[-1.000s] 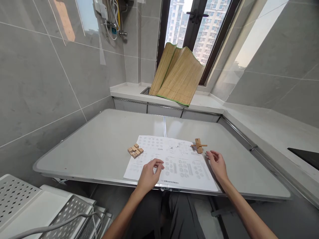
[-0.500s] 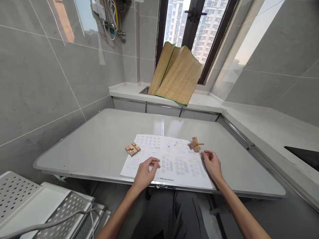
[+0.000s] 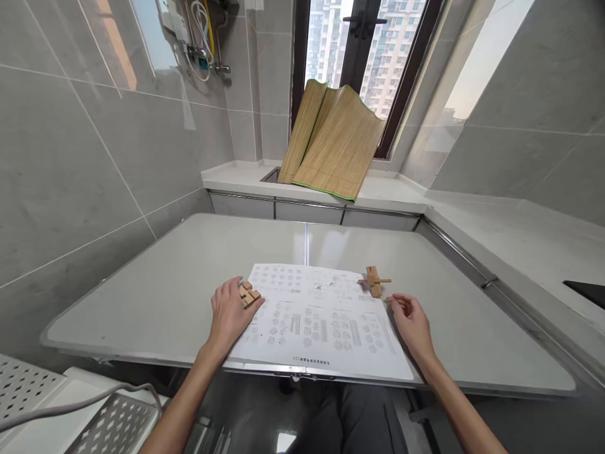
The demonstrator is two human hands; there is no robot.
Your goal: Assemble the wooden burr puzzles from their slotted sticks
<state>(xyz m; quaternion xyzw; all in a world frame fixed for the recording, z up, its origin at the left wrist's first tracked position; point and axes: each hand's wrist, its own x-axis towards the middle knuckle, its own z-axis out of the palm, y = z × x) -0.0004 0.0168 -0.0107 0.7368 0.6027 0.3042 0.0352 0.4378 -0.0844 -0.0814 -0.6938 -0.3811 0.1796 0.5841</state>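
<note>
Head view: the grey desk carries a printed diagram sheet at its near edge. The left hand has shifted from the sheet's middle to its left edge, where its loosely spread fingers now touch the cluster of wooden blocks without closing round them. The right hand, lax and empty, has stayed at the sheet's right edge, just short of the wooden cross piece.

A tiled home kitchen: a water heater hangs left of the window, with a stone counter below it.
</note>
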